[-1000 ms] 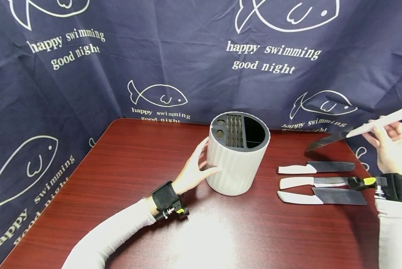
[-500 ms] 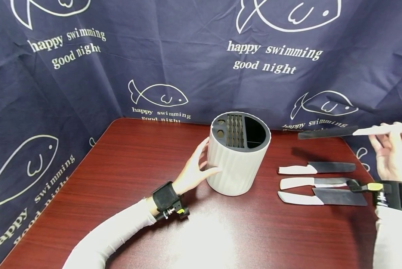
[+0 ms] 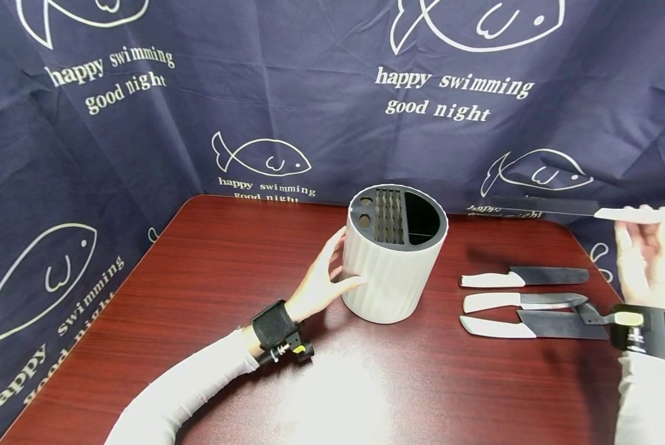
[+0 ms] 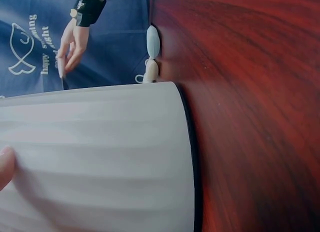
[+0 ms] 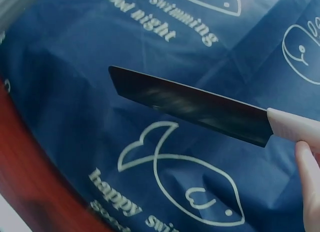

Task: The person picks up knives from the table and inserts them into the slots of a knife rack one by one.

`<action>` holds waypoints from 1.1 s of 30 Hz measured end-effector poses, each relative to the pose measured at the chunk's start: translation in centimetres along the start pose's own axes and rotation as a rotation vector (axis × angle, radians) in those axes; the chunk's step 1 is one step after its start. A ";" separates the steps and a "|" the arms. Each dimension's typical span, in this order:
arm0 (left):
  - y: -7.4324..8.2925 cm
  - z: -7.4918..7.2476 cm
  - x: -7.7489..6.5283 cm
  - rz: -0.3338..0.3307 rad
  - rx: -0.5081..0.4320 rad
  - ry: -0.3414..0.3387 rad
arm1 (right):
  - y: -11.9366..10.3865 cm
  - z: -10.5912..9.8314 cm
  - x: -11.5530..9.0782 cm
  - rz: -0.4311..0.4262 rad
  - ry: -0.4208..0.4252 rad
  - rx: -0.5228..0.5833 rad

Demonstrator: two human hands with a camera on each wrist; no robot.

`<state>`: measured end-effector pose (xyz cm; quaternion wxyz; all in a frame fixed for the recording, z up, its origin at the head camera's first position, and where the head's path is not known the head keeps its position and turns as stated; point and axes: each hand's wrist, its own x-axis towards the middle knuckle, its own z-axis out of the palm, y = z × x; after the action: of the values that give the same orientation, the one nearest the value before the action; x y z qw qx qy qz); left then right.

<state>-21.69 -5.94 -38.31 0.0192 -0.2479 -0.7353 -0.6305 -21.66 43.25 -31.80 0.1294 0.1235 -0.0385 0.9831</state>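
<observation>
The left hand [image 3: 324, 284] holds a ribbed white pot [image 3: 390, 278] with a dark, holey top [image 3: 389, 247], standing on the red table [image 3: 243, 247]. The right hand [image 3: 652, 259] grips a knife [image 3: 602, 212] by its white handle [image 5: 295, 127], the dark blade [image 5: 190, 105] up in front of the blue cloth [image 3: 321, 80].

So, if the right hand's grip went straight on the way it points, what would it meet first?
Probably the blue fish-print cloth, with the held knife travelling along. In the head view nothing else shows ahead of the right hand's grip, though the cloth's depth is unclear.
</observation>
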 end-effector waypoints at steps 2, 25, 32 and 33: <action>0.0 0.0 0.0 0.000 -0.002 0.000 | 0.3 0.0 -0.2 0.020 -0.031 0.051; 0.0 0.0 -0.1 0.007 0.001 0.000 | 4.9 3.4 -1.3 0.111 0.041 0.132; 0.1 0.0 -0.1 0.003 0.012 -0.001 | 7.2 4.3 -1.6 0.104 -0.037 0.093; 0.0 0.0 -0.1 0.003 0.009 -0.002 | 7.6 4.5 -1.7 0.106 -0.049 0.091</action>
<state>-21.55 -5.99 -38.32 0.0208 -0.2495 -0.7377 -0.6270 -21.06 35.08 -28.25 0.0704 0.1510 -0.0032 0.9860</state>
